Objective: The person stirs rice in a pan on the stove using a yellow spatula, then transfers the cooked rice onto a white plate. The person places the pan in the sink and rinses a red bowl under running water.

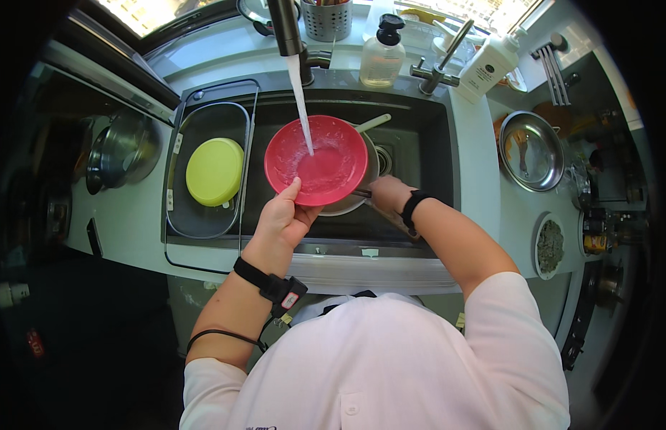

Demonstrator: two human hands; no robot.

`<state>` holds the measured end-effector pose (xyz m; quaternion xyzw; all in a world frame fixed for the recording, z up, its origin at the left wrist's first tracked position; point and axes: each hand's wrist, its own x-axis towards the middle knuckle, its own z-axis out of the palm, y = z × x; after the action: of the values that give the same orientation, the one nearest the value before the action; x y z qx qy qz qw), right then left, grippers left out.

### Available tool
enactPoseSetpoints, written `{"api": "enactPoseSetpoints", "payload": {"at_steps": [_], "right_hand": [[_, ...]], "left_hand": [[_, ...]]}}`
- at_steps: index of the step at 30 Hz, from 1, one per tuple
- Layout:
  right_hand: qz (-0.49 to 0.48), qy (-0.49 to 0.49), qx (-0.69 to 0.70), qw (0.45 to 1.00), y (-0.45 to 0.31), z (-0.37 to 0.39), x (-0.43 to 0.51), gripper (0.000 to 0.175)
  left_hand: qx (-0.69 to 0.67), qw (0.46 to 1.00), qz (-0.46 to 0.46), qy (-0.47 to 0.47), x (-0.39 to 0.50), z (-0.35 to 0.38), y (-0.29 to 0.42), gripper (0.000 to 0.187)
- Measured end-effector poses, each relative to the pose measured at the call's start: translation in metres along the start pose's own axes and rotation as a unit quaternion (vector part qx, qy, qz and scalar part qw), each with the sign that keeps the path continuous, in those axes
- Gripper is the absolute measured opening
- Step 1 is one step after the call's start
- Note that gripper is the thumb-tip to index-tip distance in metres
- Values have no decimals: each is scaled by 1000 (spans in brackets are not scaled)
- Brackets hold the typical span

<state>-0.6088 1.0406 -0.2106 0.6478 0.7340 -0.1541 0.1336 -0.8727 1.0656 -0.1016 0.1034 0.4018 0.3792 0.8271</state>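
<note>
My left hand [288, 217] grips the near rim of a red bowl [333, 185], thumb on the inside. Water [299, 97] runs from the dark faucet [285, 32] into this bowl, over the sink [419, 123]. Just right of the bowl, my right hand [391, 194] is closed on a dark, thin handle [361, 192] whose far end is hidden by the bowl. Beneath the bowl a round pan or basin [371, 156] shows partly, with a pale green handle [373, 123] lying at its back. The sink drain [384, 159] is beside it.
Left, a yellow-green round container [214, 172] lies in a wire-framed rack [250, 140]. Behind the sink stand a pump bottle [383, 59], a small tap [435, 75] and a white bottle [486, 67]. On the right counter are a steel bowl [548, 177] and a dish of grey food [549, 246].
</note>
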Motion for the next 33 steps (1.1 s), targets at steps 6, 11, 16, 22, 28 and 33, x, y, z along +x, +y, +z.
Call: {"api": "enactPoseSetpoints", "payload": {"at_steps": [6,11,16,22,28,33], "right_hand": [[30,-64,850,522,-5,-65,-31,60],[-7,10,918,396,-52,-68,-25,33],[0,74,916,395,-51,-58,-17,31],[10,12,899,437,-58,-60,-36,32],[57,-26,902,428,-68,-51,-38,35],[51,-13,913,404,-70,-45,-30,37]], "left_hand": [[74,997,26,3,4,-7,2,37],[187,974,128,-5,17,-9,-5,45],[760,501,409,70,27,-12,0,86],[828,372,379,-181,33,5,-20,56],[865,376,288,-166,59,4,-10,59],[881,355,283,-132,56,-1,-8,59]]}}
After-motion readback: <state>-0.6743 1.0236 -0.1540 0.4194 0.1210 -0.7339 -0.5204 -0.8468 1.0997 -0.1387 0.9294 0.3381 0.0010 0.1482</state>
